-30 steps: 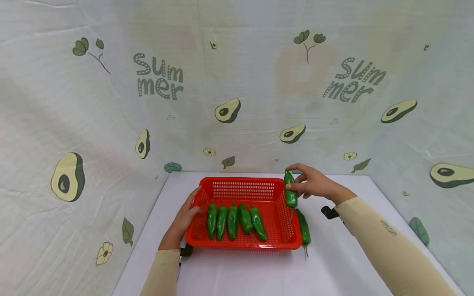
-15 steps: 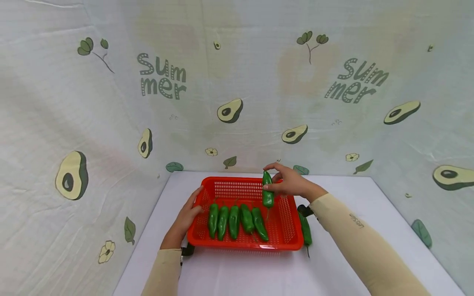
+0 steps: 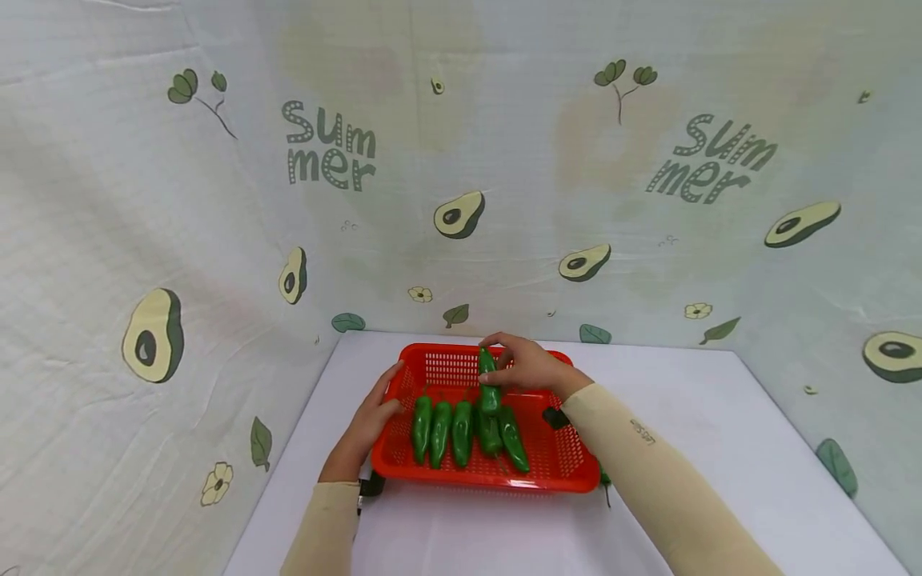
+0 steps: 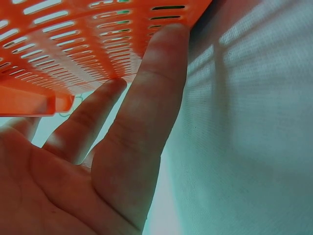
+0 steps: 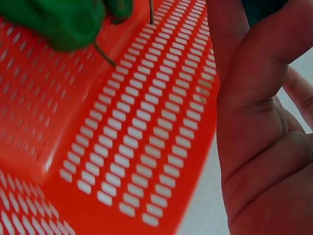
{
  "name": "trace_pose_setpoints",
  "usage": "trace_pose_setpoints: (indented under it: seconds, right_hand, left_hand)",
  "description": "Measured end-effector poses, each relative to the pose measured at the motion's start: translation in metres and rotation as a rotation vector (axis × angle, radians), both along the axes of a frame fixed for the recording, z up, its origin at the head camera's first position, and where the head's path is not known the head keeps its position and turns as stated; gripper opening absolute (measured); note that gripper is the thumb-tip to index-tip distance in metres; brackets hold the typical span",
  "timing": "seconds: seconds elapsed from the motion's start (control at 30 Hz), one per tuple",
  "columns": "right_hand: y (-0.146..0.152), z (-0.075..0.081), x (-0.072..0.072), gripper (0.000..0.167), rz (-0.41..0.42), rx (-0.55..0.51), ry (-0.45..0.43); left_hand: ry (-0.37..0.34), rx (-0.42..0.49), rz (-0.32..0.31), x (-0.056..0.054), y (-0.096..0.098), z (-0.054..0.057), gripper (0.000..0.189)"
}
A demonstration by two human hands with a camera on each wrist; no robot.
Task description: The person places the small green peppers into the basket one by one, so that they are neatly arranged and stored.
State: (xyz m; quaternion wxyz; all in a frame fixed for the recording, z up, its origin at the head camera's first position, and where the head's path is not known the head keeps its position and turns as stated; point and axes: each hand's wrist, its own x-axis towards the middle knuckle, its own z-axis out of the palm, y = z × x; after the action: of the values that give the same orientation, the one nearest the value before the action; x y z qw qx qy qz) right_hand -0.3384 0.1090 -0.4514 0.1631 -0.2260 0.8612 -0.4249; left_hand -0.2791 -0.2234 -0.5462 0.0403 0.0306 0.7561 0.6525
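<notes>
My right hand (image 3: 531, 370) holds a green pepper (image 3: 490, 398) between thumb and fingers, its tip up and its lower end just above the peppers in the red basket (image 3: 483, 481). Several green peppers (image 3: 440, 434) lie side by side in the basket's left and middle part. At the basket's left side is my left hand (image 3: 370, 416), its thumb over the rim. In the left wrist view its fingers (image 4: 151, 83) press the slotted outer wall. In the right wrist view, blurred peppers (image 5: 73, 24) show beyond the basket's wall; the held one is mostly hidden by the fingers.
One more green pepper (image 3: 604, 475) lies on the white table (image 3: 691, 432) outside the basket's right wall, mostly hidden by my right sleeve. A printed cloth (image 3: 519, 160) hangs behind the table and along both sides.
My right hand has carried the pepper leftward from over the basket's right rim and lowered it above the peppers inside. My left hand stays at the basket's left side.
</notes>
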Motion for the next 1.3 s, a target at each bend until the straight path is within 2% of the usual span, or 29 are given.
trace_pose_setpoints:
  seconds: [0.23, 0.4, 0.77, 1.13, 1.3]
  right_hand:
    - [-0.020, -0.021, -0.006, 0.074, 0.002, 0.082, 0.052]
    - [-0.029, -0.030, -0.010, 0.072, 0.008, 0.102, 0.072]
    - [-0.034, -0.036, -0.008, 0.069, 0.003, 0.116, 0.020]
    - [-0.030, -0.047, -0.011, 0.070, 0.027, 0.078, -0.035]
    - [-0.027, -0.050, -0.012, 0.069, 0.041, 0.108, -0.033]
  left_hand:
    - [-0.019, -0.050, 0.011, 0.001, 0.002, 0.000, 0.081]
    - [-0.015, -0.054, 0.021, 0.000, 0.000, 0.001, 0.081]
    - [-0.015, -0.002, -0.009, -0.002, -0.001, 0.002, 0.082]
    - [-0.019, -0.039, 0.004, -0.002, 0.000, 0.003, 0.081]
    - [-0.022, -0.040, 0.004, -0.002, 0.000, 0.003, 0.081]
